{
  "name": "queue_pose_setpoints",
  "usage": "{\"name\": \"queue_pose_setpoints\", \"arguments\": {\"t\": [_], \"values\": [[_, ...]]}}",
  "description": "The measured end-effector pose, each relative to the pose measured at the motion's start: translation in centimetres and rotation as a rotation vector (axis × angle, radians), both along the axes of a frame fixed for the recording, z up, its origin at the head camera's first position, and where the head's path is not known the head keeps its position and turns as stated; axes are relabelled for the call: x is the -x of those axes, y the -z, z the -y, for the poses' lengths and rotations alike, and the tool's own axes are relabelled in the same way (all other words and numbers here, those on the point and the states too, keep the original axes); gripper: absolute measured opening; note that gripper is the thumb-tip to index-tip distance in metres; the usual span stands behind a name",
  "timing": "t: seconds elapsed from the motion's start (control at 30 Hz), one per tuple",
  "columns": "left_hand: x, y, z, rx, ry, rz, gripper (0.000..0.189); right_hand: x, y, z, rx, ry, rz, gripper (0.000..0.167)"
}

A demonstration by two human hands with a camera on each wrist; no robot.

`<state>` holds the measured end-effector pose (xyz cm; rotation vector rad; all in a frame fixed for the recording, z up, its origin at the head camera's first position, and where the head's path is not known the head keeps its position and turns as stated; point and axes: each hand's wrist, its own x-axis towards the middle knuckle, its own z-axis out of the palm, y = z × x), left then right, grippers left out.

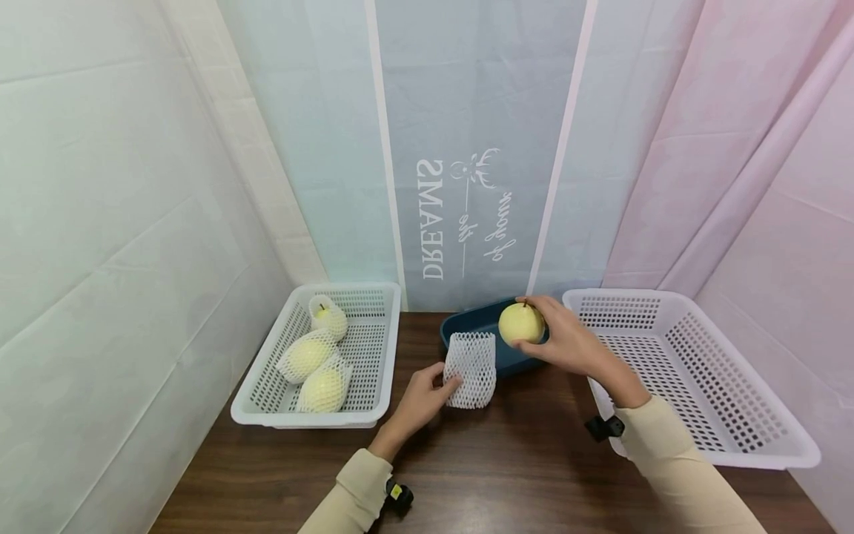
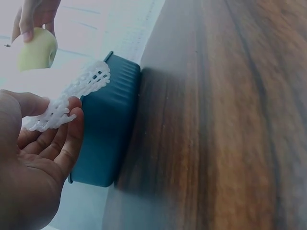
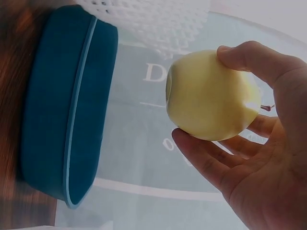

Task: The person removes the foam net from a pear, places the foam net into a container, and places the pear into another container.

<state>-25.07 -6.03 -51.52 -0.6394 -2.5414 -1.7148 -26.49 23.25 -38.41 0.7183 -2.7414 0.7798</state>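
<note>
My right hand (image 1: 565,337) holds a pale yellow apple (image 1: 522,324) between thumb and fingers, stem showing, above the dark blue bin (image 1: 467,320). In the right wrist view the apple (image 3: 211,96) is bare, its dimpled end turned away from the palm. My left hand (image 1: 425,397) pinches the lower left edge of a white foam net sleeve (image 1: 471,371), which stands in front of the bin. Seen from the left wrist, the foam net (image 2: 57,110) lies between thumb and fingers, apart from the apple.
On the left, a white basket (image 1: 243,404) holds 3 yellow fruits (image 1: 325,391) in foam nets. At right stands another white basket (image 1: 754,400), partly behind the right forearm. A printed curtain (image 1: 480,96) hangs behind the dark wooden table (image 1: 507,467).
</note>
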Motion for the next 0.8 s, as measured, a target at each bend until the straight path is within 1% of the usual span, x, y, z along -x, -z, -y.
{"name": "queue_pose_setpoints", "arguments": {"t": [0.1, 0.3, 0.53, 0.8], "values": [[0.1, -0.1, -0.3, -0.021, -0.003, -0.005, 0.023, 0.2, 0.0, -0.4, 0.000, 0.008, 0.008, 0.076], [0.4, -0.6, -0.9, -0.026, -0.021, -0.028, 0.020, 0.8, 0.0, -1.2, 0.007, 0.019, 0.018, 0.076], [0.8, -1.1, -1.6, -0.050, -0.032, -0.031, 0.019, 1.4, 0.0, -2.1, 0.026, 0.025, 0.026, 0.075], [1.5, -1.9, -2.5, -0.073, -0.021, -0.045, 0.020, 2.3, 0.1, -3.4, 0.041, 0.048, 0.009, 0.072]]}}
